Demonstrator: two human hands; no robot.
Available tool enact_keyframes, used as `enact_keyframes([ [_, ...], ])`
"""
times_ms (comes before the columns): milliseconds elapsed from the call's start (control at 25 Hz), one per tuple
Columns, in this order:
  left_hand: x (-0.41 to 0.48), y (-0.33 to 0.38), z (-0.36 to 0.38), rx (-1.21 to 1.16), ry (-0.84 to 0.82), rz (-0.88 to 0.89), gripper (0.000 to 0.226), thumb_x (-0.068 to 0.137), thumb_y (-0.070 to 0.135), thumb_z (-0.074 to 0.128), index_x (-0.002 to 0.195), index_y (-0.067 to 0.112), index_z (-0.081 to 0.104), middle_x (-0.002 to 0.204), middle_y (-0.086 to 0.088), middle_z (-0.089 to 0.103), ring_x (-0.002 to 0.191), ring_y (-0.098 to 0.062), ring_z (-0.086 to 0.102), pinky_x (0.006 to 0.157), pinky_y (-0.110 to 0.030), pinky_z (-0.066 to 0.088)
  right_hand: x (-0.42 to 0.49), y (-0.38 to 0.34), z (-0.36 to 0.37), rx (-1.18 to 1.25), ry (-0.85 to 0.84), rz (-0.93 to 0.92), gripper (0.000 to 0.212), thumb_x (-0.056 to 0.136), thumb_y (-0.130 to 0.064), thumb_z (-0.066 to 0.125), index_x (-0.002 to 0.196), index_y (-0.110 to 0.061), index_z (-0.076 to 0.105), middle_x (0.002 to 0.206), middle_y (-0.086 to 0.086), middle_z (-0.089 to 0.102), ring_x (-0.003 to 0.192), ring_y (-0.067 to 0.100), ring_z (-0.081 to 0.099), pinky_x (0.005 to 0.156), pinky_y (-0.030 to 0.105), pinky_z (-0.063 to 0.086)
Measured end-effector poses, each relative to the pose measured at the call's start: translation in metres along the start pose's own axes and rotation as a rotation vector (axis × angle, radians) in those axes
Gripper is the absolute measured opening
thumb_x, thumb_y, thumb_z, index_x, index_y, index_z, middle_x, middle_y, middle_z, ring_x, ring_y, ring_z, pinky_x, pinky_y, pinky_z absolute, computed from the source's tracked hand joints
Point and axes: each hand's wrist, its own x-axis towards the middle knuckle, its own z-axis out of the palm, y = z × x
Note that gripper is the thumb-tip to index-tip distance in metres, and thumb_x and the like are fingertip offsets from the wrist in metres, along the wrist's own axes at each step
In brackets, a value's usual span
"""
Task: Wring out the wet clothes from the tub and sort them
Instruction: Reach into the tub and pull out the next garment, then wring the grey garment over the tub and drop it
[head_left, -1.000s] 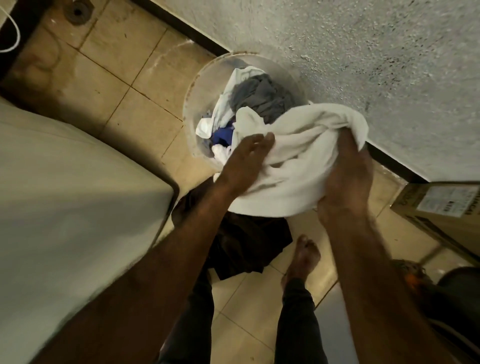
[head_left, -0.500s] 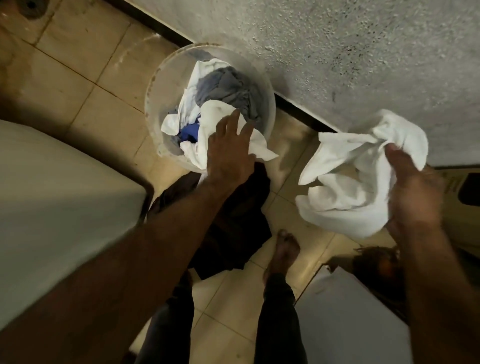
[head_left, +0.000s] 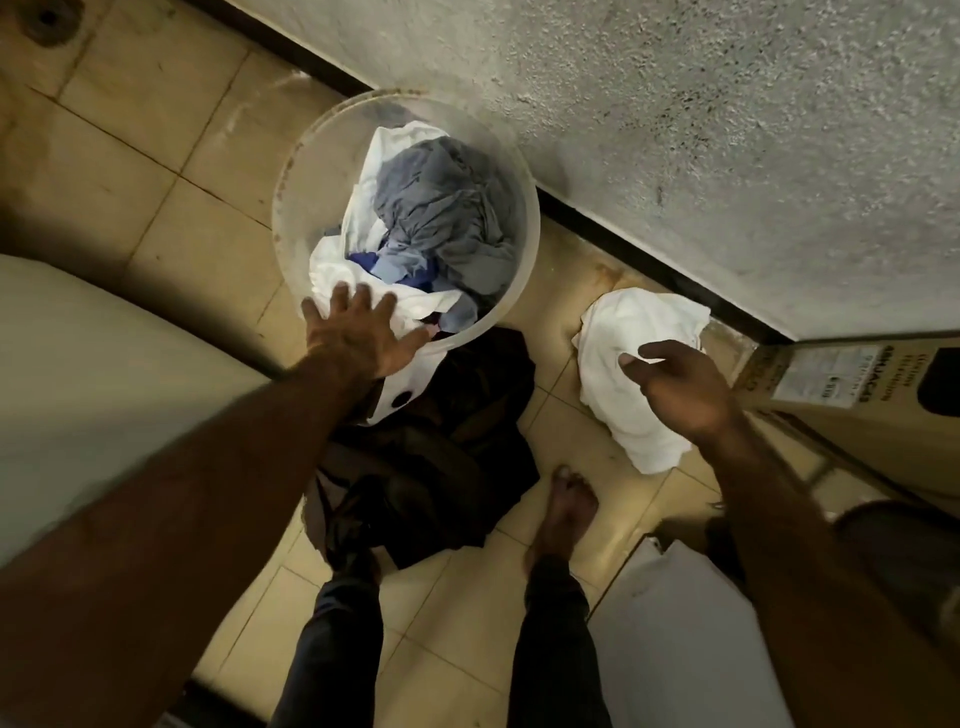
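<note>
Dropped since last frame: crumpled white cloth (head_left: 636, 374) now lies on tiled floor (head_left: 156, 156), my right hand (head_left: 680, 389) open and empty, left hand (head_left: 358, 335) spread on white garment (head_left: 363, 283) in the round translucent plastic tub (head_left: 291, 208), most clothes unwrung.

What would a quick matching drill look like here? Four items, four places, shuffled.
Items:
1. grey garment
2. white towel
3. dark clothes pile
4. left hand

Places:
A. on the floor just in front of the tub
B. at the tub's near rim, on white cloth
C. on the tiles by the wall, right of the tub
D. on top of the heap inside the tub

Pairs: 1-D, 2-C, 3-A, 4-B
</note>
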Motion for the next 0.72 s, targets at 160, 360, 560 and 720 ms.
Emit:
enact_keyframes([
  [160,0.021,0.003,-0.011,-0.218,-0.070,0.046,0.078,0.091,0.074,0.020,0.155,0.030,0.021,0.166,-0.005,0.006,0.153,-0.032,0.001,0.120,-0.057,0.011,-0.010,-0.020,0.035,-0.028,-0.068,-0.092,0.034,0.093,-0.041,0.068,0.121,-0.022,0.065,0.107,-0.001,0.070,0.098,0.020,0.066,0.084,0.029,0.048],
  [360,0.002,0.008,0.013,-0.196,0.177,0.149,0.064,0.096,0.064,0.027,0.150,0.030,0.035,0.164,-0.004,0.019,0.152,-0.030,0.007,0.119,-0.058,0.005,0.003,-0.089,0.089,-0.121,-0.008,-0.395,0.038,0.093,-0.035,0.067,0.128,-0.020,0.063,0.127,0.006,0.064,0.111,0.025,0.065,0.100,0.043,0.053],
  [560,-0.007,0.001,0.016,-0.450,0.436,0.240,0.048,0.088,0.057,0.046,0.119,0.027,0.066,0.132,0.003,0.061,0.126,-0.024,0.054,0.108,-0.048,0.039,0.042,-0.175,0.143,-0.454,0.212,-0.454,0.059,0.089,-0.044,0.071,0.137,-0.015,0.052,0.137,0.011,0.054,0.120,0.033,0.059,0.095,0.040,0.050],
  [720,-0.018,-0.009,0.016,-0.559,0.504,0.287,0.041,0.085,0.054,0.051,0.107,0.025,0.070,0.112,0.003,0.068,0.104,-0.024,0.064,0.087,-0.041,0.052,0.046,-0.181,0.152,-0.626,0.235,-0.361,0.059,0.090,-0.042,0.070,0.133,-0.007,0.052,0.135,0.014,0.057,0.121,0.033,0.058,0.094,0.039,0.051],
])
